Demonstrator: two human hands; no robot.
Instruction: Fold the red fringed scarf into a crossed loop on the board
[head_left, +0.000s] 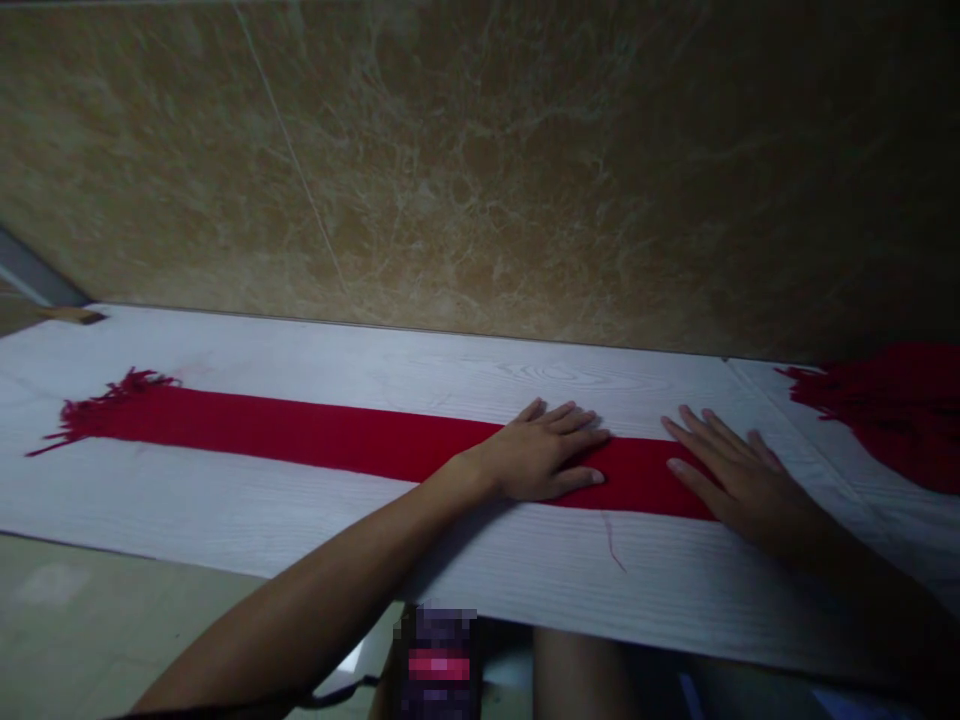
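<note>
A long red scarf [300, 432] lies flat as a narrow strip along the white table [247, 510], its fringe [112, 405] spread at the left end. My left hand [544, 455] rests palm down on the scarf right of its middle, fingers stretched out and apart. Over the scarf's right end lies my right hand [731, 480], also palm down with spread fingers, hiding part of that end. Neither hand grips anything. A loose red thread [613, 542] hangs from the scarf's near edge onto the tabletop.
Another red fringed cloth [900, 415] lies bunched at the table's right end. A brown marbled wall [450, 180] runs along the back edge. A small wooden piece [73, 315] sits at the far left corner. Below the near edge are my legs and a tiled floor [90, 620].
</note>
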